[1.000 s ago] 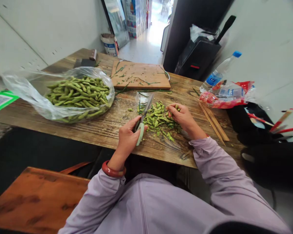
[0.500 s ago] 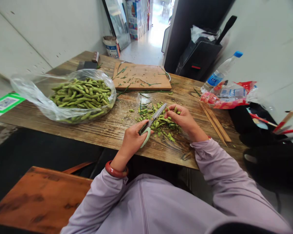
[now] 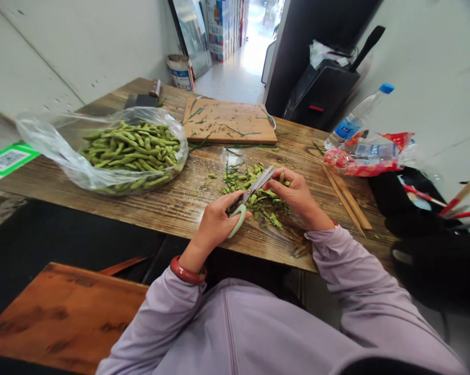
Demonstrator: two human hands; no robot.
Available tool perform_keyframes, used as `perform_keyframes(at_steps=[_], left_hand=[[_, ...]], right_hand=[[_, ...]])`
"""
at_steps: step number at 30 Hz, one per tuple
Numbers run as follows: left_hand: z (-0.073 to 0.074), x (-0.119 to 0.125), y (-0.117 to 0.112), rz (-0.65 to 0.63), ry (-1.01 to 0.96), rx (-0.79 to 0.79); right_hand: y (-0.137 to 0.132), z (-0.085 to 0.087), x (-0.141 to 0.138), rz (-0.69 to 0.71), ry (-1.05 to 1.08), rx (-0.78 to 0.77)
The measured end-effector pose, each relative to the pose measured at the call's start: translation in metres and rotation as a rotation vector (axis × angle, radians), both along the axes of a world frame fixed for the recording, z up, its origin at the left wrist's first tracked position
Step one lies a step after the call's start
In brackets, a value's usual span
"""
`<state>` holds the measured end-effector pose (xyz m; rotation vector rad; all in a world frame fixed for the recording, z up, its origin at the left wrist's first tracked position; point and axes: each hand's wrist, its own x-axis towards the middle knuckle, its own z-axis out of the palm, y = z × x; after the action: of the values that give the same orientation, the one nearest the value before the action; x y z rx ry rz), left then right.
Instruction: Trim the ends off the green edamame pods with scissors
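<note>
My left hand point(image 3: 221, 216) is closed around the pale green handles of a pair of scissors point(image 3: 258, 180), whose blades point up and to the right. The blade tips reach the fingers of my right hand point(image 3: 296, 194), which pinch a green soybean pod point(image 3: 282, 178). Below both hands lies a loose pile of pods and trimmed green bits point(image 3: 272, 216) on the wooden table point(image 3: 168, 208). To the left, a clear plastic bag point(image 3: 73, 166) lies open, full of whole soybean pods point(image 3: 131, 147).
A wooden cutting board point(image 3: 229, 117) with green scraps is at the back, a cleaver point(image 3: 143, 99) left of it. On the right are a water bottle point(image 3: 352, 121), a red and clear wrapper point(image 3: 369, 156), and wooden sticks point(image 3: 346, 200). A wooden stool point(image 3: 71, 317) stands lower left.
The scissors have moved slightly right, bringing their blade tips up to the fingers of my right hand. The blades appear parted a little more. My right hand stays nearly in place.
</note>
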<state>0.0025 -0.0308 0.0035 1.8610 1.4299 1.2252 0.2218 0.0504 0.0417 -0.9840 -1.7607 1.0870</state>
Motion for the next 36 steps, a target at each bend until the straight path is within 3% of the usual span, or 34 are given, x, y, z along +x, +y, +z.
perform_keyframes(at_steps=[18,27,36], left_hand=[[0.0012,0.0015,0.0006,-0.033,0.086,0.016],[0.0019,0.0007,-0.0005,-0.06,0.129,0.038],[-0.0076,0.0021,0.0,-0.02,0.24,0.072]], right_hand=[[-0.004,0.0043,0.001,0.033,0.01,0.018],[-0.0055,-0.0022,-0.0068,0.03,-0.005,0.049],[-0.0071,-0.0037,-0.0057,-0.002,-0.062,0.098]])
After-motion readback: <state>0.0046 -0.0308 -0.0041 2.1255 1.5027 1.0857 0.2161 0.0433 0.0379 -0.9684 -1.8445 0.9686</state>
